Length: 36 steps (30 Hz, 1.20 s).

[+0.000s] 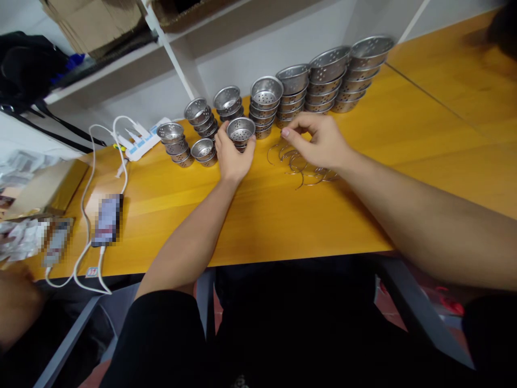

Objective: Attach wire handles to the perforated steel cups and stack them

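My left hand (235, 157) wraps its thumb and fingers round a small perforated metal cup (241, 129), which sits on at least one more cup. To the right, my right hand (319, 137) is closed in a pinch; what it holds, if anything, I cannot make out. Under and beside that hand lie several thin curved metal wires (299, 167) on the yellow table. A low pair of cups (204, 151) stands just left of my left hand, and a taller stack of cups (264, 105) rises behind and between both hands.
More cup stacks (349, 70) line the back of the table (250, 231). At the left are a white power strip (147, 141), white cables, a phone (108, 220), a second device (57, 242) and a cardboard box (52, 188). Another person's arm (18, 304) shows at the lower left.
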{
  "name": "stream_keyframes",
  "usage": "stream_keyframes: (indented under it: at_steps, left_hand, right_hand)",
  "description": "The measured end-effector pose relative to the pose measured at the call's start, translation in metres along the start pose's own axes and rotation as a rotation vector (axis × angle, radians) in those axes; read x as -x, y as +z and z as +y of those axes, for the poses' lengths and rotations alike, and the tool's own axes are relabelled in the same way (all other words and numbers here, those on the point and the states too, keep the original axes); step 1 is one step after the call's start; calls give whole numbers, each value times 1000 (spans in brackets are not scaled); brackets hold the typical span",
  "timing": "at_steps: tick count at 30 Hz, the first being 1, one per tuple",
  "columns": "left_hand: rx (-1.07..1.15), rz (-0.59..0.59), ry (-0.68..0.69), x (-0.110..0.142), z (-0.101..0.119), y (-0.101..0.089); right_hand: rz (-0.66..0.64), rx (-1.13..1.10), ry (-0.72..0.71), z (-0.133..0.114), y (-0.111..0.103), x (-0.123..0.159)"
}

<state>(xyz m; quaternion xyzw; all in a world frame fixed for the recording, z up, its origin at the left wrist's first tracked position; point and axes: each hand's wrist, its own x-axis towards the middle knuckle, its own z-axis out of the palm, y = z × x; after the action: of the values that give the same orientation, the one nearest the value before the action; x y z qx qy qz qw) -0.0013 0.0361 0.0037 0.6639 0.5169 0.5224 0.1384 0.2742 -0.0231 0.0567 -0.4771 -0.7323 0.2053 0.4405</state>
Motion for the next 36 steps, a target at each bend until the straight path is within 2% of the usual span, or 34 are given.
stream_keyframes:
  at_steps: [7, 11, 14, 17, 20, 23, 27, 30, 36]
  left_hand:
    - [3, -28, 5, 1, 2, -1]
    - [-6, 0, 86, -6, 18, -11]
    - [-15, -3, 144, -24, 39, -35]
    - [-43, -63, 166, -44, 51, -71]
    - [-120, -107, 136, -49, 39, -105]
    - [-186, -106, 83, -35, 13, -125]
    - [-267, -175, -34, -11, -7, -130]
    - [-358, -238, -76, -5, -1, -128]
    - [-458, -260, -131, -7, 14, -127]
  right_hand:
    - [-19, -6, -1, 3, -1, 0]
    - [-22, -2, -15, 3, -2, 0]
    - [-90, 50, -27, 8, -4, -2]
    - [-227, 222, -26, 20, -8, -4]
    - [-310, 359, -8, 34, -8, -4]
    - [-361, 386, -33, 46, -7, -5]
    - [-432, 460, -41, 43, -9, -7]
    - [-486, 533, 18, 31, -13, -8]
    - [-523, 587, 52, 17, -17, -12]
